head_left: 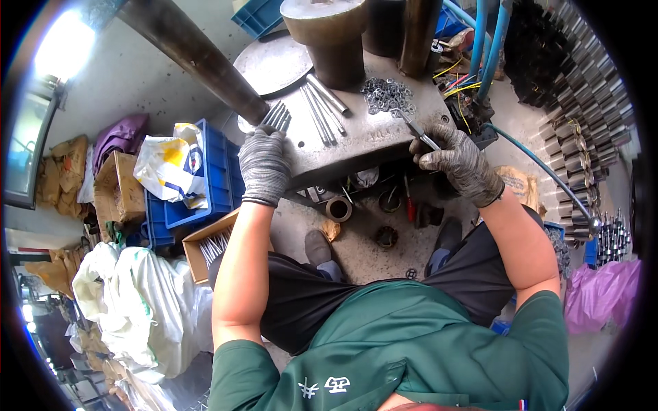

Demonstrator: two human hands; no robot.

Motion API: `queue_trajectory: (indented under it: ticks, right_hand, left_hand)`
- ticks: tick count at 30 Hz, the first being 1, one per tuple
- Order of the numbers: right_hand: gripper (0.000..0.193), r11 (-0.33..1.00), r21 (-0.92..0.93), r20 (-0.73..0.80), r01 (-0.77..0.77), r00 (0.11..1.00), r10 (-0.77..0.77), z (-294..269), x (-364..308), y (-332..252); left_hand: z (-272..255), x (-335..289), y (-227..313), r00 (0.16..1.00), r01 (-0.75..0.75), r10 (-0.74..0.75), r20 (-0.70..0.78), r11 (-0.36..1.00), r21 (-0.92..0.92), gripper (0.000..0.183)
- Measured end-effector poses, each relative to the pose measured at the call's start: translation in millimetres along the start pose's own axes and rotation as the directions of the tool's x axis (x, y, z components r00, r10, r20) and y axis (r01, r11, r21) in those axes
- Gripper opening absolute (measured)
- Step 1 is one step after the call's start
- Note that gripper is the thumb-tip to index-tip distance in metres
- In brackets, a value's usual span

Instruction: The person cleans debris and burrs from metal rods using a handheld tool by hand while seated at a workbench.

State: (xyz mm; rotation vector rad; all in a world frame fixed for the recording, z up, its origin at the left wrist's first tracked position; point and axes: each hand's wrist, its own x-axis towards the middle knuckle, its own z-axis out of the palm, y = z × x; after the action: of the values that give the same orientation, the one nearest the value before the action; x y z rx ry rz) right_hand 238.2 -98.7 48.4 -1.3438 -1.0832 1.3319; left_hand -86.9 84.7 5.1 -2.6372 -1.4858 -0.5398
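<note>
My left hand point(264, 164), in a grey knit glove, is closed round a bunch of short metal rods point(277, 116) at the left front edge of a steel machine table point(363, 140). Their upper ends fan out past my fingers. In my right hand point(462, 161), gloved too, a slim metal tool point(419, 130) is pinched and points up and left. Its tip reaches the near edge of a pile of small metal rings or nuts point(387, 96); its exact kind is unclear. Between my hands lie several loose metal rods point(321, 113) and a thicker one point(327, 94).
A thick steel column point(195, 58) slants in at left, and a heavy cylindrical press head point(325, 34) stands behind the rods. Blue crates point(223, 164) and a cardboard box of rods point(199, 253) sit left. Blue hoses point(485, 55) and stacked metal parts point(582, 130) are right.
</note>
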Motion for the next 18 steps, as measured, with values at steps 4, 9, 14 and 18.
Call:
queue_trajectory:
  ticks: [4,9,14,18]
  right_hand:
    - [0.032,0.996,-0.044,-0.086,0.076,0.993,-0.079,-10.1,5.8,12.4]
    - [0.032,0.839,-0.510,-0.216,0.191,0.916,-0.339,-26.3,21.3,32.2]
    - [0.027,0.371,-0.879,0.019,0.301,0.799,-0.602,-22.1,30.7,23.1]
    - [0.025,0.160,-0.951,0.130,0.265,0.812,-0.569,-26.4,42.7,35.1]
  left_hand:
    - [-0.8,-0.6,22.5,0.982,-0.176,0.169,-0.079,0.979,-0.098,0.038]
    - [-2.7,-3.0,47.0,0.952,-0.246,0.270,0.144,0.956,-0.162,0.048]
    - [-6.9,-6.5,55.2,0.948,-0.232,0.258,0.184,0.961,-0.153,0.036]
    - [4.6,-19.5,59.5,0.962,-0.180,0.215,0.166,0.963,-0.201,0.033]
